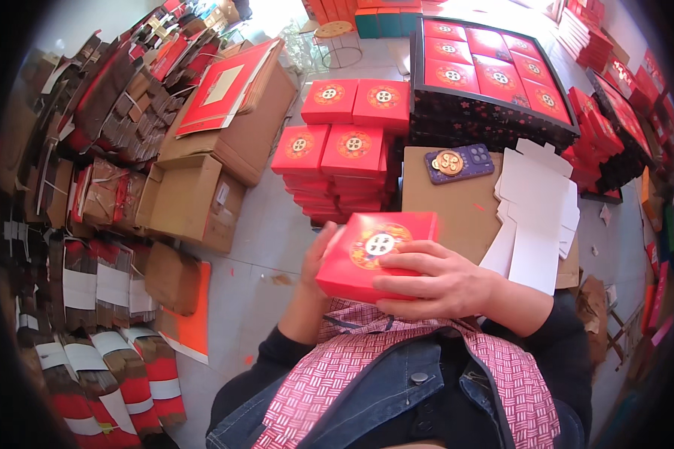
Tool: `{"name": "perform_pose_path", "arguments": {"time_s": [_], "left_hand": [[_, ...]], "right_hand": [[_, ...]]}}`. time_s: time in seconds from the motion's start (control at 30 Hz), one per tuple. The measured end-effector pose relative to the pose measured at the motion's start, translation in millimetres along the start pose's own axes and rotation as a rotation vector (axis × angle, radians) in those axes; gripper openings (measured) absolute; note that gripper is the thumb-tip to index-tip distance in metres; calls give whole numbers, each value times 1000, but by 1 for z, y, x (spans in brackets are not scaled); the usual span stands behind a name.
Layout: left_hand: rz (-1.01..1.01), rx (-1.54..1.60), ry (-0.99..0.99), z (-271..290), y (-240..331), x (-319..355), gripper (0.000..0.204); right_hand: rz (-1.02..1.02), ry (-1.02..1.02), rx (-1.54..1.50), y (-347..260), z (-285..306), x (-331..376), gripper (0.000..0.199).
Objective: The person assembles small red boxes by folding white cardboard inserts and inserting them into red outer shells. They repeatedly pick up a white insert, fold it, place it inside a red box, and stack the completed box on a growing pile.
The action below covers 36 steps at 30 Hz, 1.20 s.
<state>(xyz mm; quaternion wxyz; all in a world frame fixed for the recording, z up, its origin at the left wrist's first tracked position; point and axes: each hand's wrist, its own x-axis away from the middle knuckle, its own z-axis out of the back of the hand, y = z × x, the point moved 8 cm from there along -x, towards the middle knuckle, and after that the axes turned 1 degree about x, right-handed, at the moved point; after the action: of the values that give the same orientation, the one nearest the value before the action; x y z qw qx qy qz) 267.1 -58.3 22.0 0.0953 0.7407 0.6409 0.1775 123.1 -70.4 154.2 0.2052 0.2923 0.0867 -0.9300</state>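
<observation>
One red box (341, 273), round emblem (382, 245) printed, held in closed right grip (445, 280); left grip (311, 262) partly hidden, closure unclear. Phone (473, 169), white card (533, 202) lie beyond.

We look forward and down from head height through one fisheye, left hand (314, 260) and right hand (453, 283) close below, floor (258, 233) beyond.

Held box (361, 257): red, round gold-and-white motif. Apron (328, 378): pink-and-white basketweave. Phone (481, 165): purple, gold disc. Large tray (483, 118): black, flower-flecked.
</observation>
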Motion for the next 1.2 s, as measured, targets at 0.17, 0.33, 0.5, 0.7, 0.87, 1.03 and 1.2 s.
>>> {"name": "perform_pose_path", "arguments": {"time_s": [0.17, 0.33, 0.5, 0.7, 0.87, 1.03, 1.2], "left_hand": [[-302, -560, 114, 23, 92, -37, 54], [-475, -780, 287, 78, 192, -112, 70], [-576, -1547, 658, 122, 240, -163, 53], [-1239, -2135, 459, -11, 143, -114, 42], [-1069, -2041, 77, -58, 22, -101, 42], [-708, -1871, -201, -68, -78, -105, 38], [-582, -1849, -358, -80, -127, -97, 34]], "right_hand": [[-383, 113, -176, 21, 8, 11, 50], [-732, 332, -219, 26, 20, 60, 49], [-969, 390, -96, 5, 38, 112, 38], [-1295, 118, 299, -34, 63, 217, 55], [-1462, -347, 321, -36, 49, 277, 88], [-1379, -120, 131, -29, 56, 299, 55], [-1298, -167, 172, -33, 59, 292, 43]]}}
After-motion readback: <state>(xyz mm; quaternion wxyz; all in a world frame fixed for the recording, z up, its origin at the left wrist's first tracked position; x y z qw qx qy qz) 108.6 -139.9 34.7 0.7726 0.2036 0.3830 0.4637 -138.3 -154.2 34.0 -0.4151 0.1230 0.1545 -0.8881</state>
